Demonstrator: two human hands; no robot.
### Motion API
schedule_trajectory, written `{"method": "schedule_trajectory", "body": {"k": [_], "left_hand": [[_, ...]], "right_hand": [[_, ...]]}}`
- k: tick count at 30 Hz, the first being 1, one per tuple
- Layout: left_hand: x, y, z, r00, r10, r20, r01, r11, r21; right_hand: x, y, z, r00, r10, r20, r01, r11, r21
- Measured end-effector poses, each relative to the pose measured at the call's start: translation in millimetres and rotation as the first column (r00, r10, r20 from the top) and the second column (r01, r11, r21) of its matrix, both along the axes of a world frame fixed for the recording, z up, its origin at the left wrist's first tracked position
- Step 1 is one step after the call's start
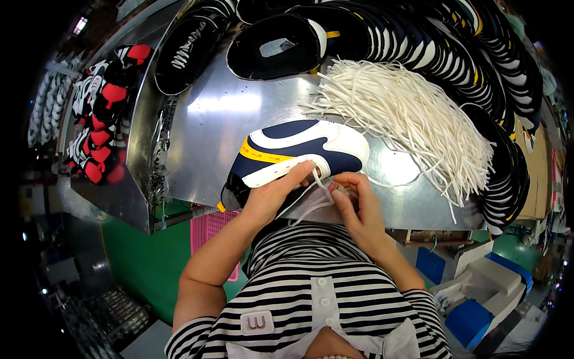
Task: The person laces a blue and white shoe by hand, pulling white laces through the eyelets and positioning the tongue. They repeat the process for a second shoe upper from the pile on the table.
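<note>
Far left, off the table: a stack of red-and-black shoe uppers (101, 113), piled in a column. Just right of it, the shiny metal table (221, 125), its left edge angled down.

On the table's top left, a black shoe upper with white lacing (186, 49), lying flat. Next to it another black upper (276, 46) with its grey inside showing.

Centre, at the near table edge: a navy-and-white shoe upper (302, 146) with a yellow stripe, tilted, its near end hanging over the edge. Left hand (276, 194) closed on the upper's near edge, thumb and fingers pinching the white trim at the eyelet area. A white shoelace (320, 194) runs between both hands, looping below the upper. Right hand (354, 203) just beside the left, fingertips pinched on the lace, nearly touching the left fingers.

Below the hands, a black-and-white striped shirt (311, 299) with white buttons. A pink plastic crate (206, 230) under the table, left of the left forearm.

Right of the upper: a big bundle of white shoelaces (412, 113) fanned across the table, the ends spreading down to the right. Behind and around it, a long curved row of black-and-white uppers (472, 66) stacked on edge, wrapping the right side. Lower right, blue-and-white boxes (478, 293) off the table.
</note>
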State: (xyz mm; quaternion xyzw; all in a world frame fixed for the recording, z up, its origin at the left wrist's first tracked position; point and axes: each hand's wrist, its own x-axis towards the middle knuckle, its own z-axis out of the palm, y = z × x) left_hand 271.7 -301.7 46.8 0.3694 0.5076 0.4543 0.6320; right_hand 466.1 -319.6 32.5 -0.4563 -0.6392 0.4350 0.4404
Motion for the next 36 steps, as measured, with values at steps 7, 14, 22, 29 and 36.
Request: {"method": "schedule_trajectory", "body": {"k": [7,14,22,29,36], "left_hand": [[6.2,-4.9,13.8,0.976,-0.017,-0.215,0.031,0.998,0.061],[1.8,-14.6,4.8,0.969,-0.018,-0.247,0.054,0.989,0.140],[6.3,-22.7,-6.3,0.362,0.194,-0.912,0.564,0.733,0.380],[-15.1,-12.5,-10.9,0.985,-0.023,-0.169,0.026,0.999,0.021],[-18.7,-7.1,0.7,0.974,-0.096,-0.204,0.099,0.995,0.005]], "right_hand": [[3.7,20.6,48.7,0.969,0.039,0.244,-0.059,0.995,0.078],[1.5,33.1,44.8,0.926,0.078,0.368,-0.117,0.990,0.084],[-17.4,36.2,11.5,0.703,0.122,0.700,-0.275,0.955,0.111],[24.5,32.1,51.0,0.780,-0.081,0.620,-0.062,0.976,0.207],[14.3,49.1,3.2,0.924,-0.061,-0.377,-0.092,0.923,-0.374]]}}
